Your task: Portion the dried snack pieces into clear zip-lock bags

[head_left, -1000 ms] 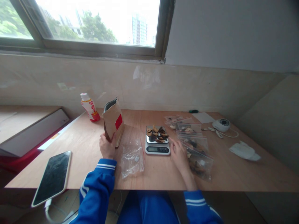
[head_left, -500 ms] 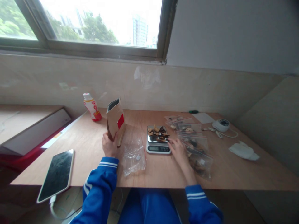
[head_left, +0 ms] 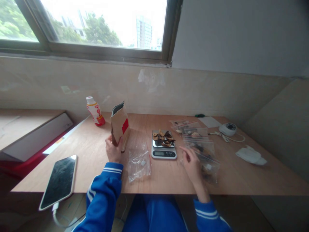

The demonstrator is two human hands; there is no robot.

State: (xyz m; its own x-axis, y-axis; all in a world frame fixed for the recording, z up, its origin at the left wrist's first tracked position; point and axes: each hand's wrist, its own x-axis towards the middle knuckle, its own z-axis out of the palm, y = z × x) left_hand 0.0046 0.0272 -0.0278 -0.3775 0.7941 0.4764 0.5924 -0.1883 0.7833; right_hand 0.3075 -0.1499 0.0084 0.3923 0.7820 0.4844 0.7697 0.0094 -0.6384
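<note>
My left hand (head_left: pixel 114 150) is closed around the lower left side of a brown paper bag (head_left: pixel 119 127), which stands upright with its top gaping and a red patch on its front. Beside it lies a crumpled clear plastic bag (head_left: pixel 139 163). A small digital scale (head_left: pixel 163 154) carries a heap of dried brown and dark slices (head_left: pixel 164 138) on its metal plate. Just right of the scale hovers my right hand (head_left: pixel 191 162), its fingers loosely bent and apart, with nothing visible in them. Several zip bags of dried pieces (head_left: pixel 204 148) lie behind and beside that hand.
At left are a phone (head_left: pixel 58 182) with a cable and a red-and-white bottle (head_left: pixel 95 111). Toward the right lie a white round device (head_left: pixel 227 129) with its cord, white paper (head_left: pixel 210 122), a green-handled tool (head_left: pixel 200 115) and a crumpled white item (head_left: pixel 251 156).
My right hand has drawn back from the scale's edge toward the right, and its fingers have bent. The left hand keeps its hold on the paper bag.
</note>
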